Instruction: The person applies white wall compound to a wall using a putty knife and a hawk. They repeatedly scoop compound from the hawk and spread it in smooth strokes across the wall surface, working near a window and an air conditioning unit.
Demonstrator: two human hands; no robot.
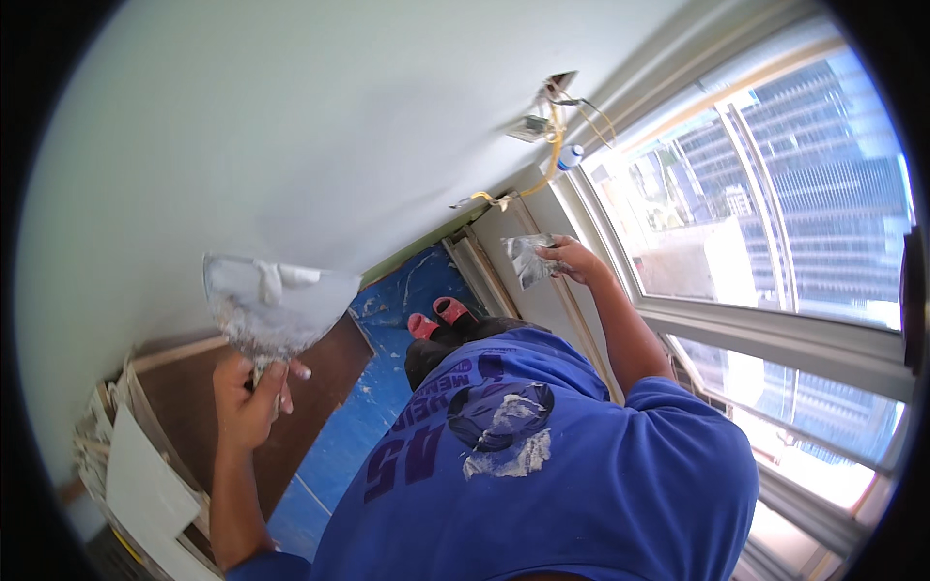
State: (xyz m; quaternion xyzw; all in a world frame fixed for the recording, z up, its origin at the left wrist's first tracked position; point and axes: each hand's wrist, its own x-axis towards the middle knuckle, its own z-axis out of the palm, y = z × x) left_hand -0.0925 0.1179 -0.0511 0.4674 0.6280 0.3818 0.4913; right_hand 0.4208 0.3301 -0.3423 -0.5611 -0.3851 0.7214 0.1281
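My left hand is closed round the handle of a wide putty knife. Its blade points up and away from me, close to the pale wall, and carries a lump of white filler with more smeared below. On the other side, my right hand grips a second, smaller-looking scraper, a flat metal blade streaked with white and grey. The scraper hangs in the air near the corner by the window, apart from the wall. The handle in my right hand is mostly hidden by the fingers.
The wall has an opening with loose yellow wires and a hanging socket box. A window runs along the right. Boards lean at lower left beside a brown panel. Blue sheeting covers the floor.
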